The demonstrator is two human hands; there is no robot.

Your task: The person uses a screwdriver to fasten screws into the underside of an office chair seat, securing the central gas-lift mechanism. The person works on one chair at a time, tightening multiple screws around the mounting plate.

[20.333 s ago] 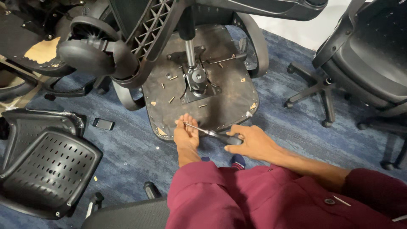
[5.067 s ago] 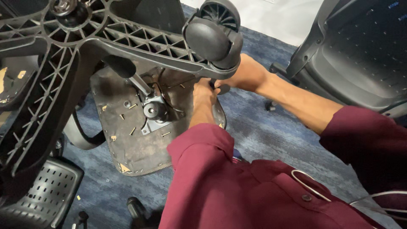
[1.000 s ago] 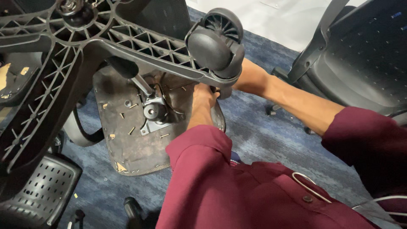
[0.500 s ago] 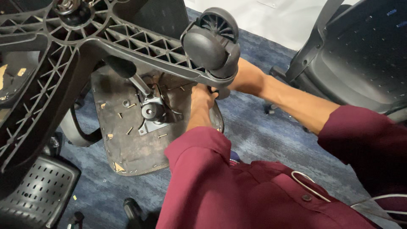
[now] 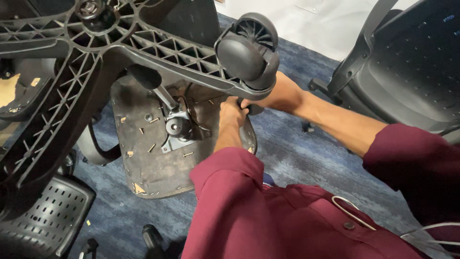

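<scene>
Head view: the chair seat (image 5: 158, 158) lies upside down on the carpet (image 5: 306, 163), its base (image 5: 96, 52) still attached. Both hands, left hand (image 5: 232, 112) and right hand (image 5: 278, 93), meet at the seat's 3 o'clock edge (grip hidden, cannot tell).

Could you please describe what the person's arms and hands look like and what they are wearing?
Both hands are bare, with no gloves, rings or watch visible. The left hand comes out of a maroon long sleeve reaching the wrist. The right hand has its forearm bare, the maroon sleeve pushed up near the elbow. A thin white cable lies across the maroon shirt.
</scene>
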